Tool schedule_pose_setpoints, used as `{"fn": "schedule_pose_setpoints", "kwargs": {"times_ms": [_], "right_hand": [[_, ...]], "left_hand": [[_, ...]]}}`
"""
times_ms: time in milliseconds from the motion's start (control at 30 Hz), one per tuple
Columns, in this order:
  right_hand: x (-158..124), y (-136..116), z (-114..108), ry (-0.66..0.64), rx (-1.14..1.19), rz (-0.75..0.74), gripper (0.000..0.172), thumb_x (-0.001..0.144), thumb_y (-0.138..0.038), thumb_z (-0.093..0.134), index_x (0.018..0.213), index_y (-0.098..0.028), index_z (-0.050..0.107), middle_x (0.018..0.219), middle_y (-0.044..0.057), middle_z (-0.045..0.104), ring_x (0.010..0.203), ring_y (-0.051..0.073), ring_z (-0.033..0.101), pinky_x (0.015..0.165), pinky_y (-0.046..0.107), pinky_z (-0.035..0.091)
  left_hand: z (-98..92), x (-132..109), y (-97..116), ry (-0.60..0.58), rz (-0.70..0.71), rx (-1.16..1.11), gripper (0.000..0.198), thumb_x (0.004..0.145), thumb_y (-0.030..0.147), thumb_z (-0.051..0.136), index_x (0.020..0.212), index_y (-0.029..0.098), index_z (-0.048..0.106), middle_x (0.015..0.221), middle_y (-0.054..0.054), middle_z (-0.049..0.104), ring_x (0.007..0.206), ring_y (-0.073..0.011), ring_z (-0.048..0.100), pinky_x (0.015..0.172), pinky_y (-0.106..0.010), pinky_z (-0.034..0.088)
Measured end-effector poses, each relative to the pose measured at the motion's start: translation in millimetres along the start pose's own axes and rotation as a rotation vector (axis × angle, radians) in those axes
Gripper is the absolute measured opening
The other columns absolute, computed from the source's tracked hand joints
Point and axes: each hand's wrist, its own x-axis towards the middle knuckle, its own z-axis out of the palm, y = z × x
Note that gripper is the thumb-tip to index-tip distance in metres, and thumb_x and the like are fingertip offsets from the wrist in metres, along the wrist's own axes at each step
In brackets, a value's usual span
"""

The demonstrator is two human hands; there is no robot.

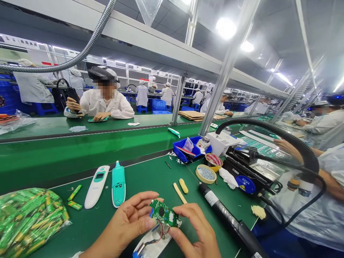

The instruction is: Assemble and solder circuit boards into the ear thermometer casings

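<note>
Low in the head view, my left hand (134, 220) and my right hand (195, 229) pinch a small green circuit board (165, 214) from its two sides. A black round chip and white parts show on the board's face. Red and black wires (160, 231) run from it down to a white housing (158, 243) below, which has a metal part and a blue piece at its lower end. My fingertips partly cover the board's edges. Beyond my hands lie a white thermometer (97, 186) and a teal thermometer half (118, 184) with an open battery compartment.
A bag of batteries (29, 218) lies left, two loose batteries (74, 197) beside it. Right are an electric screwdriver (223, 211), a round tray of screws (206, 173), a blue bin (185, 150) and a black hose (290, 139). A co-worker (104, 100) sits opposite; another is at right.
</note>
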Motion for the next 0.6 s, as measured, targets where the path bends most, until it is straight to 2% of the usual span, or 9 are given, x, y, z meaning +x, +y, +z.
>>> {"fn": "schedule_pose_setpoints", "kwargs": {"times_ms": [200, 267, 400, 500, 600], "right_hand": [[1, 2, 0, -0.071, 0.073, 0.0, 0.021, 0.085, -0.034, 0.058, 0.105, -0.026, 0.055, 0.088, 0.001, 0.055, 0.079, 0.017, 0.053, 0.068, 0.026, 0.042], [2, 1, 1, -0.076, 0.088, 0.007, 0.022, 0.085, -0.037, 0.058, 0.104, -0.025, 0.056, 0.086, 0.001, 0.056, 0.077, 0.018, 0.053, 0.067, 0.026, 0.042], [6, -2, 5, -0.01, 0.117, -0.008, 0.022, 0.084, -0.042, 0.058, 0.098, -0.025, 0.059, 0.08, 0.001, 0.057, 0.071, 0.017, 0.054, 0.063, 0.025, 0.044], [8, -4, 11, -0.021, 0.168, 0.01, 0.026, 0.082, -0.047, 0.058, 0.093, -0.024, 0.062, 0.076, 0.002, 0.058, 0.067, 0.017, 0.056, 0.06, 0.025, 0.047], [9, -2, 19, -0.004, 0.268, 0.061, 0.032, 0.08, -0.053, 0.057, 0.093, -0.024, 0.064, 0.075, 0.003, 0.059, 0.068, 0.018, 0.057, 0.06, 0.026, 0.049]], "left_hand": [[1.6, 1, 4, 0.01, -0.011, 0.054, 0.037, 0.058, 0.025, 0.08, 0.093, 0.026, 0.069, 0.091, -0.002, 0.071, 0.085, -0.0173, 0.063, 0.081, -0.026, 0.048], [2.3, 0, 5, 0.004, 0.019, 0.066, 0.035, 0.059, 0.026, 0.079, 0.093, 0.026, 0.069, 0.096, -0.002, 0.07, 0.089, -0.0183, 0.062, 0.083, -0.027, 0.047], [5.5, -2, 6, -0.028, 0.089, 0.087, 0.03, 0.066, 0.027, 0.074, 0.096, 0.025, 0.067, 0.111, -0.005, 0.064, 0.099, -0.0204, 0.059, 0.086, -0.029, 0.046], [9.6, -4, 6, -0.058, 0.114, 0.056, 0.029, 0.069, 0.027, 0.072, 0.097, 0.025, 0.064, 0.107, -0.005, 0.065, 0.096, -0.0202, 0.06, 0.083, -0.029, 0.047], [13.2, -3, 8, -0.015, 0.155, 0.146, 0.027, 0.069, 0.028, 0.072, 0.094, 0.026, 0.063, 0.101, -0.003, 0.067, 0.096, -0.0199, 0.06, 0.086, -0.028, 0.046]]}}
